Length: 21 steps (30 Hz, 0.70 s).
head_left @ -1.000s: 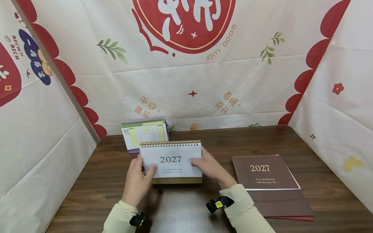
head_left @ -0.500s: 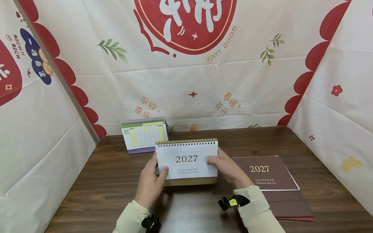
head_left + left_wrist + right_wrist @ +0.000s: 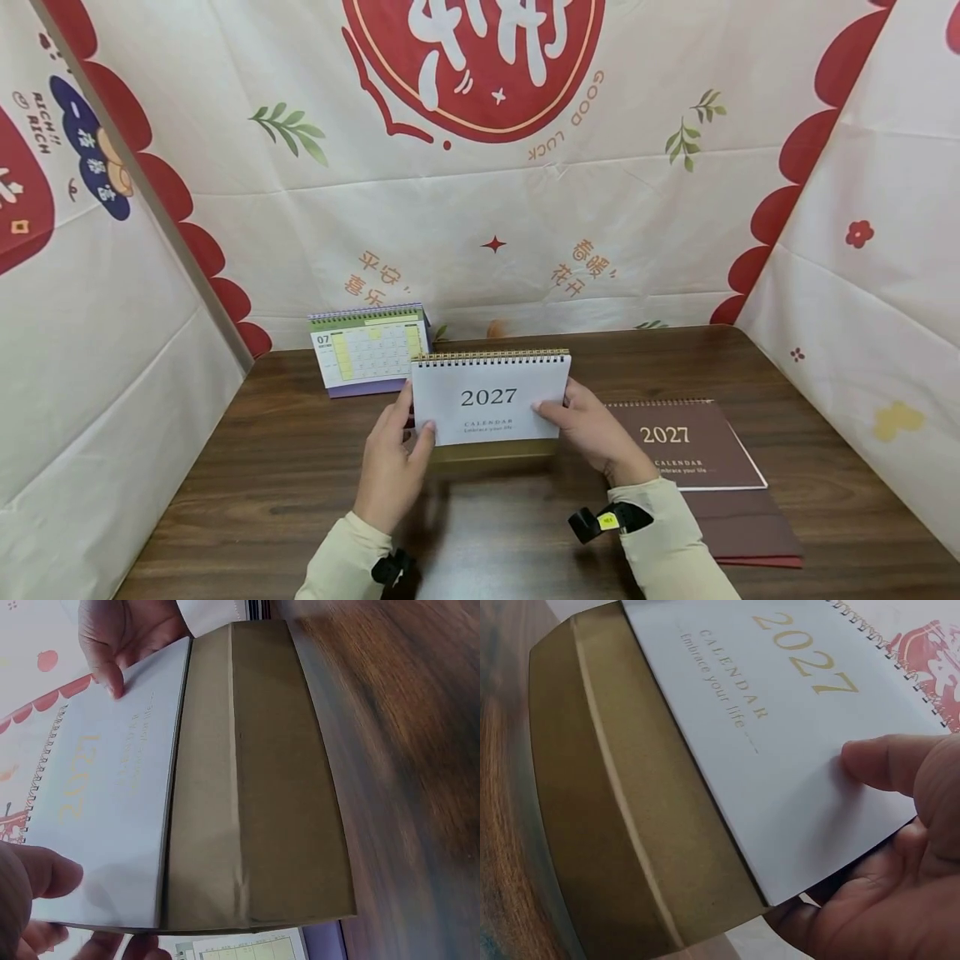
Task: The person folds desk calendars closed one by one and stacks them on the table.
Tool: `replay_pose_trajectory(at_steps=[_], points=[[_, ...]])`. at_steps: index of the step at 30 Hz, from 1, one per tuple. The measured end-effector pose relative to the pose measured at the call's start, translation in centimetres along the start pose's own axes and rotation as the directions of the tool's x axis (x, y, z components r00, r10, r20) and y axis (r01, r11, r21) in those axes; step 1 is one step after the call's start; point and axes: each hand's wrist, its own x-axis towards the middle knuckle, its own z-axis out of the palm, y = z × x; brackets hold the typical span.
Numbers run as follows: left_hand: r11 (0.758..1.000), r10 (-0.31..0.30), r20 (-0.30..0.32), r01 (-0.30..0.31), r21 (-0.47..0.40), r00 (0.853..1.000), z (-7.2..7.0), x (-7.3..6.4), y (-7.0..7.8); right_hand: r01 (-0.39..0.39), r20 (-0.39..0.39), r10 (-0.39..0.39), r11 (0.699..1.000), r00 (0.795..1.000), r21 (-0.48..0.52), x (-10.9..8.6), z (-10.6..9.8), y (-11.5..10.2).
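Our left hand (image 3: 395, 462) and right hand (image 3: 598, 435) pinch white calendar (image 3: 489, 412), now nearer worktop's (image 3: 262, 467) right edge. Brown calendar (image 3: 716, 458) lies between.

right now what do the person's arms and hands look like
The left sleeve and right sleeve are pale cream and puffy. Each wrist wears a black device; the right one bears a yellow label. The left hand and right hand are ungloved.
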Motion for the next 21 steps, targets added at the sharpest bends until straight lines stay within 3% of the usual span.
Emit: replay_pose_trajectory(at_steps=[3,6,8,10,12,15,18,21], points=[[0.998,0.025,0.009,-0.025,-0.051,1.000,0.0,0.2,0.1,0.007,-0.026,-0.006,1.000,1.000,0.021,0.0,-0.1,0.3],[0.982,0.024,0.054,-0.013,-0.189,0.998,-0.1,0.3,0.1,0.011,-0.047,-0.009,0.999,0.999,0.044,0.0,-0.2,0.6],[0.949,-0.001,0.117,0.038,-0.314,0.993,-0.3,0.4,0.2,0.014,-0.058,-0.010,0.998,0.998,0.062,0.0,-0.3,0.8],[0.896,-0.034,0.191,0.115,-0.428,0.981,-0.6,0.6,0.2,0.024,-0.067,-0.018,0.995,0.998,0.095,0.0,-0.4,0.9],[0.845,-0.058,0.256,0.184,-0.502,0.965,-0.8,0.7,0.2,0.042,-0.072,-0.033,0.991,0.997,0.127,0.0,-0.5,0.9],[0.804,-0.057,0.328,0.238,-0.544,0.943,-0.7,0.9,0.1,0.072,-0.083,-0.059,0.985,0.995,0.156,0.0,-0.5,0.7],[0.793,-0.036,0.372,0.253,-0.555,0.928,-0.3,1.0,-0.3,0.096,-0.096,-0.082,0.985,0.992,0.145,-0.1,-0.5,0.3],[0.818,-0.018,0.389,0.237,-0.524,0.921,0.0,1.0,-0.8,0.110,-0.117,-0.094,0.984,0.989,0.138,-0.2,-0.3,-0.2]])
